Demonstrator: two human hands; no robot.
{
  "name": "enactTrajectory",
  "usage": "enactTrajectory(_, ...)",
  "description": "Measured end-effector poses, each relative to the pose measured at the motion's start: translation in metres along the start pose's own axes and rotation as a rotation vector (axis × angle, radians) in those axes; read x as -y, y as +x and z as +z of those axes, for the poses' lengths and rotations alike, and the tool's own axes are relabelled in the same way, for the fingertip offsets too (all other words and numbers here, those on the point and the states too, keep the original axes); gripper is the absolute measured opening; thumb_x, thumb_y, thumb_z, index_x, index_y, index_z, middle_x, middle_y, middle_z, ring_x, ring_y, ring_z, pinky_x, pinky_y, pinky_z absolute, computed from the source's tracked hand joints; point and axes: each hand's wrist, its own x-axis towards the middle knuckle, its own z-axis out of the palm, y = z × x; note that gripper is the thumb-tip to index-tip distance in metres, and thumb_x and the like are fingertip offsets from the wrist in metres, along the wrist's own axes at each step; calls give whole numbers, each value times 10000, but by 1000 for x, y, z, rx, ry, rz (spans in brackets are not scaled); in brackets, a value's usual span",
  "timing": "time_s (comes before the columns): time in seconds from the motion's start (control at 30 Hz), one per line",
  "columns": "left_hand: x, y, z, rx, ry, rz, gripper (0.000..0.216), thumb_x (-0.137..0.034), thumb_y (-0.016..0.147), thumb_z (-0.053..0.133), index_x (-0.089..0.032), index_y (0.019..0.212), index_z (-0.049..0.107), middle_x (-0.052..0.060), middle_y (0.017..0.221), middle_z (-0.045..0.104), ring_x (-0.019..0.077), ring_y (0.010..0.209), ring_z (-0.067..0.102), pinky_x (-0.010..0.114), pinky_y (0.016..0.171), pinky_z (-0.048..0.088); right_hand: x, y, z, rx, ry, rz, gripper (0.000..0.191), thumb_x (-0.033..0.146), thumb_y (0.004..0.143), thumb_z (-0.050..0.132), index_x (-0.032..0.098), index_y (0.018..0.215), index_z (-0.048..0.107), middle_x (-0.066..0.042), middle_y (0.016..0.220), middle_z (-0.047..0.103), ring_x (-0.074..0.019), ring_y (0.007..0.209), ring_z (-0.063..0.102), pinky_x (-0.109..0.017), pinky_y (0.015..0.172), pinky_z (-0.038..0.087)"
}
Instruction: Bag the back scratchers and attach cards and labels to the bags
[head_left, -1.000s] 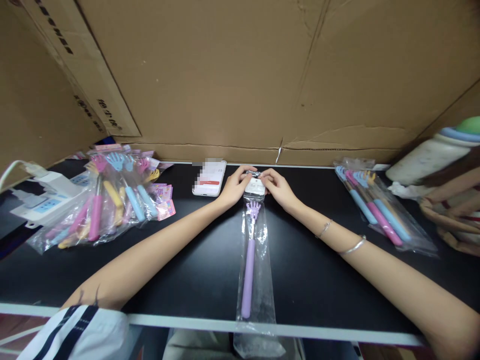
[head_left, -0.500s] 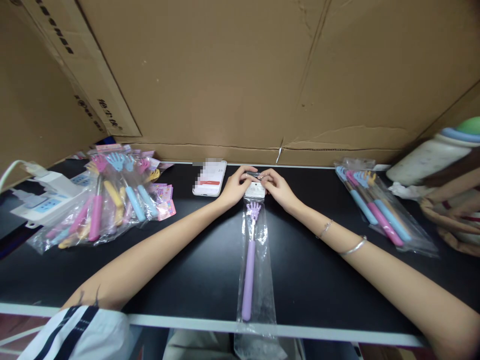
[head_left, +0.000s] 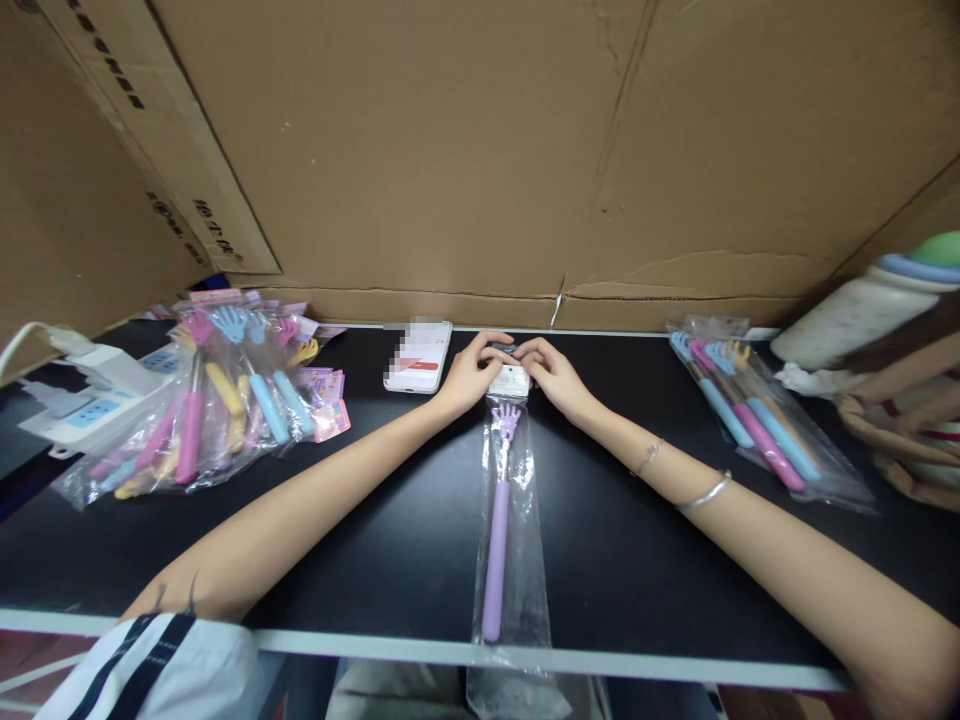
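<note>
A purple back scratcher with a small hand-shaped head lies lengthwise in a clear plastic bag. The bag's lower end hangs over the table's front edge. At its far end sits a pale header card. My left hand pinches the top of the bag and card from the left, fingers bent. From the right, my right hand grips the same top end, its fingertips close to the left ones. Exactly what the fingertips press on is partly hidden.
Several bagged back scratchers are heaped at left beside a white power strip. A phone lies near my left hand. More bagged scratchers lie at right, by a bottle. Cardboard walls the back.
Hardly anything differs. Both hands stay at the top of the bag with only slight finger movement, and the view shifts a little.
</note>
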Motion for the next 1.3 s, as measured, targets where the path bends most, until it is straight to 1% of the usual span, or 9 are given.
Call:
enactTrajectory(0.23, 1, 0, 0, -18, 2, 18, 279, -93, 790, 454, -178, 1051, 507, 18, 834, 694, 161, 912, 648, 277, 822, 460, 4, -1, 2, -13, 20, 1, 180, 350, 776, 546, 190, 853, 514, 38, 662, 511, -100, 544, 475, -244, 521, 366)
enactTrajectory(0.43, 3, 1, -1, -33, -22, 27, 244, -134, 818, 457, -184, 1054, 489, 11, 825, 691, 151, 872, 646, 274, 814, 459, 6, -2, 2, 2, 17, -9, 192, 360, 779, 569, 198, 863, 506, 41, 652, 518, -99, 553, 491, -243, 530, 386)
enactTrajectory(0.6, 4, 1, 0, -42, -12, 28, 240, -136, 813, 459, -191, 1044, 491, 6, 816, 690, 151, 868, 641, 277, 818, 453, 5, -2, 2, 5, 12, -28, 183, 336, 769, 574, 202, 872, 504, 41, 657, 518, -103, 570, 500, -249, 548, 402)
enactTrajectory(0.77, 2, 1, 0, -44, -35, 1, 243, -133, 800, 468, -193, 1034, 492, 3, 795, 686, 156, 873, 647, 274, 807, 458, 5, -2, 2, -15, -8, -19, 149, 338, 790, 527, 205, 855, 510, 45, 641, 511, -101, 540, 482, -248, 524, 385)
enactTrajectory(0.97, 3, 0, 0, -33, -15, 9, 255, -125, 804, 467, -188, 1049, 496, 12, 821, 698, 156, 866, 652, 273, 798, 467, 6, -2, 2, -13, 6, 11, 138, 324, 776, 524, 210, 849, 503, 54, 601, 498, -108, 528, 484, -248, 512, 375)
enactTrajectory(1.1, 2, 0, 0, -22, -13, 8, 249, -131, 811, 466, -188, 1051, 500, 21, 860, 704, 167, 906, 653, 285, 815, 473, 5, -1, 2, -11, 1, 11, 130, 309, 765, 531, 213, 846, 499, 55, 603, 507, -107, 527, 483, -241, 501, 372)
enactTrajectory(1.3, 0, 0, 0, -23, -24, 9, 260, -100, 791, 470, -186, 1034, 505, 24, 856, 701, 170, 925, 656, 286, 822, 473, 5, 0, 1, -8, -6, 1, 116, 291, 757, 521, 217, 843, 499, 55, 597, 494, -108, 525, 477, -244, 505, 371)
